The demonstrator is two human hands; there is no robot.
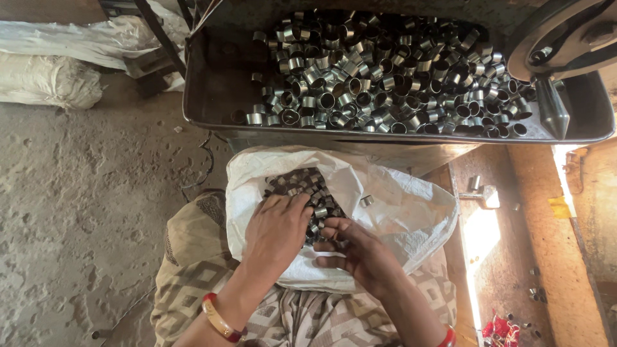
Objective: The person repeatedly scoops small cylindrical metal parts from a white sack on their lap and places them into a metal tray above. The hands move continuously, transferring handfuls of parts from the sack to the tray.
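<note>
A white woven sack [398, 205] lies open on my lap, holding several short metal rings [301, 183]. My left hand [276, 231] reaches into the sack mouth, palm down, fingers curled over the rings. My right hand [357, 247] sits beside it at the sack's opening, fingers bent around some rings at their tips. One loose ring [367, 201] rests on the sack's cloth to the right. Whether either hand has closed on rings is partly hidden by the fingers.
Ahead stands a metal tray [212, 96] heaped with several shiny rings [385, 71]. A machine part with a pointed metal tip [553, 109] hangs over the tray's right end. Dusty floor [83, 193] and white sacks [51, 80] lie to the left; a wooden bench [540, 238] to the right.
</note>
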